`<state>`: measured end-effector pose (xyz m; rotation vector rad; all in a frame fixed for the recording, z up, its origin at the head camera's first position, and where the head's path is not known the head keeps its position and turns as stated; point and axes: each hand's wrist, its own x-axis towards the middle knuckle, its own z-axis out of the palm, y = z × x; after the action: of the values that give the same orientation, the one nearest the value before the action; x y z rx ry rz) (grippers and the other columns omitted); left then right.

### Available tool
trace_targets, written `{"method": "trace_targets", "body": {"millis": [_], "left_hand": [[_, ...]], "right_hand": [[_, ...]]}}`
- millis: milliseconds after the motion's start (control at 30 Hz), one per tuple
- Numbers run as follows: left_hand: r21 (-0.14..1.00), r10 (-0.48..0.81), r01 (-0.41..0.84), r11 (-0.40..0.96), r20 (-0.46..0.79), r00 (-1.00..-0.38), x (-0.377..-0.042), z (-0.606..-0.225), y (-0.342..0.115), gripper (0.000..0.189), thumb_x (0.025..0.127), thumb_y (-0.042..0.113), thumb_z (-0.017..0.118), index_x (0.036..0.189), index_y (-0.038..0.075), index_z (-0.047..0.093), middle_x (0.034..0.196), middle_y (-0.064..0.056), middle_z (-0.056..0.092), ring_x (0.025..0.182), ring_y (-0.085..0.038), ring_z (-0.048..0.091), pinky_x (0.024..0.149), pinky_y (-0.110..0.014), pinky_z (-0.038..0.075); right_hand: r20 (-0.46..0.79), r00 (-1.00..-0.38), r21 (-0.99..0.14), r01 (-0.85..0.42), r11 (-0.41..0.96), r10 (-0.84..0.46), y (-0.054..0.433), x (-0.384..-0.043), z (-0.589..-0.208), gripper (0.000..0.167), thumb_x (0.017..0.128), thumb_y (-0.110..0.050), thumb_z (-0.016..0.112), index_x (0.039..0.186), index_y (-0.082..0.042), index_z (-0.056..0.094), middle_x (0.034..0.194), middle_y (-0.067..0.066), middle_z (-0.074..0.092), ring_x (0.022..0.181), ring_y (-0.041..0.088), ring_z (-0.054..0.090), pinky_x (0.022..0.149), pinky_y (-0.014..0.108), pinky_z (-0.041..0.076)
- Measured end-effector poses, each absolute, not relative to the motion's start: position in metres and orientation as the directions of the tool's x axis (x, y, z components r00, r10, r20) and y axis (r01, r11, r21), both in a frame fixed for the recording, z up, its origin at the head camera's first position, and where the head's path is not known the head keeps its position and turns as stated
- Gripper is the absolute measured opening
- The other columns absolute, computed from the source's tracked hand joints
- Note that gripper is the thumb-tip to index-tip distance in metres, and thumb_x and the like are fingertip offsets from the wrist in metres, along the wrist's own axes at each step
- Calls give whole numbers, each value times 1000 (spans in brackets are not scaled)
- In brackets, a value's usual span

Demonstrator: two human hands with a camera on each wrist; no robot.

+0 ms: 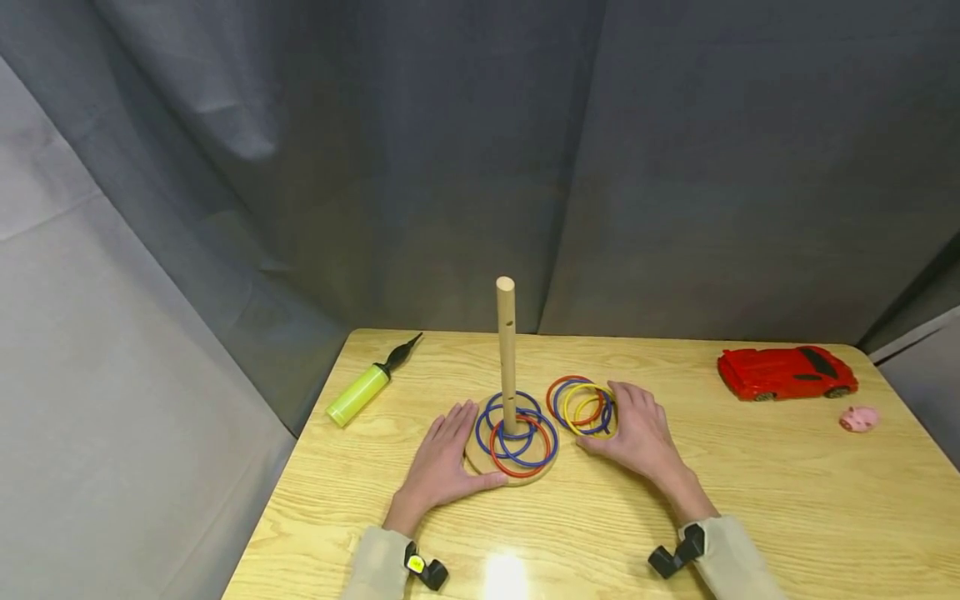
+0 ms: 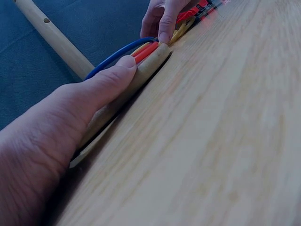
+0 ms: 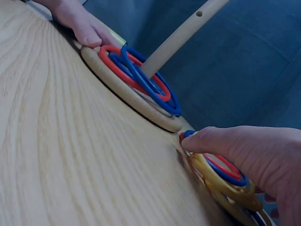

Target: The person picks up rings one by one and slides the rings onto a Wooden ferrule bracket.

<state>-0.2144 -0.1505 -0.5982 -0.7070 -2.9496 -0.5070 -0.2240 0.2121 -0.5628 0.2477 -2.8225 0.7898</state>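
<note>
Directly behind wood-grained table (image 1: 573, 537), grey curtain (image 1: 465, 167)

We see the left hand (image 2: 70, 110), its thumb laid along the edge of a wooden base (image 2: 147, 68); beside the thumb tip lie a red ring (image 2: 145, 52) and a blue ring (image 2: 117, 50); a wooden stick (image 2: 55, 38) stands behind, against dark cloth (image 2: 103, 23); farther off, the right hand (image 2: 162, 15) is at some yellow rings (image 2: 182, 31), above the table (image 2: 211, 117).

A grey curtain (image 1: 420, 150) hangs behind the wood-grained table (image 1: 577, 533) (glare (image 1: 506, 577) up front).
</note>
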Motion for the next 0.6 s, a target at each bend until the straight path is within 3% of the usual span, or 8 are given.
{"method": "trace_targets", "body": {"millis": [233, 600], "left_hand": [[312, 430, 453, 835, 142, -892, -214, -598, -150, 129, 76, 97, 51, 169, 14, 17, 175, -4, 19, 162, -24, 14, 131, -47, 16], [320, 428, 448, 835, 133, -894, -213, -595, -149, 129, 76, 98, 49, 169, 13, 16, 175, -4, 18, 162, -23, 13, 131, -45, 14]], "right_hand": [[254, -963, -484, -209, 850, -92, 213, -226, -572, 112, 67, -58, 92, 148, 4, 48, 144, 28, 50, 134, 48, 40, 105, 67, 34], [302, -948, -485, -240, 841, -97, 214, -228, -579, 110, 65, -58, 94, 147, 1, 51, 142, 26, 51, 134, 47, 39, 107, 67, 29]]}}
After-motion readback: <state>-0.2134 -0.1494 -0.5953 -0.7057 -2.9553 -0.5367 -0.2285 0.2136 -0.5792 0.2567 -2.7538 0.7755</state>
